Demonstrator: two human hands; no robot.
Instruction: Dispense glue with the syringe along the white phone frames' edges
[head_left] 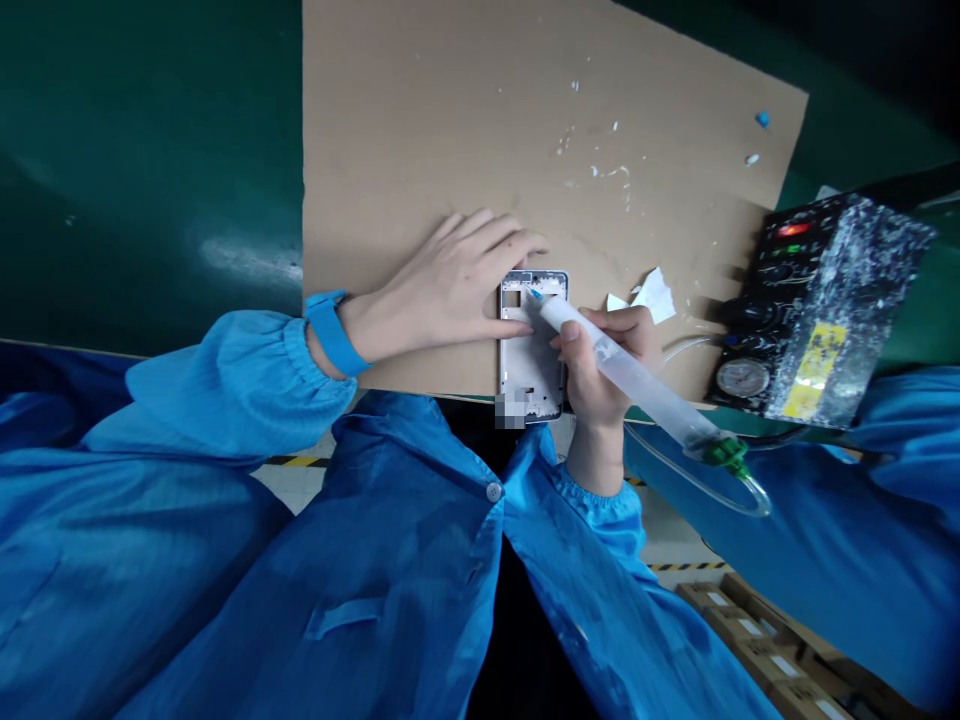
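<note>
A phone frame (531,362), a flat metal mid-frame with small cutouts, lies at the near edge of the cardboard. My left hand (457,280) grips its upper left part, thumb across the inner face and fingertips by the top edge. In my right hand (611,375) is a translucent dispensing syringe (652,390), held slanted like a pen. Its thin blue tip (535,295) points at the upper part of the frame; whether it touches cannot be seen. A green cap (726,455) with a clear tube closes the syringe's rear end.
A brown cardboard sheet (420,120) covers the green table (150,150). To the right stands a black dispenser box (817,310) with a gauge and lit displays. Torn white paper (655,297), dried white specks and a small blue piece (763,119) lie on the cardboard. Blue-clothed people sit on both sides.
</note>
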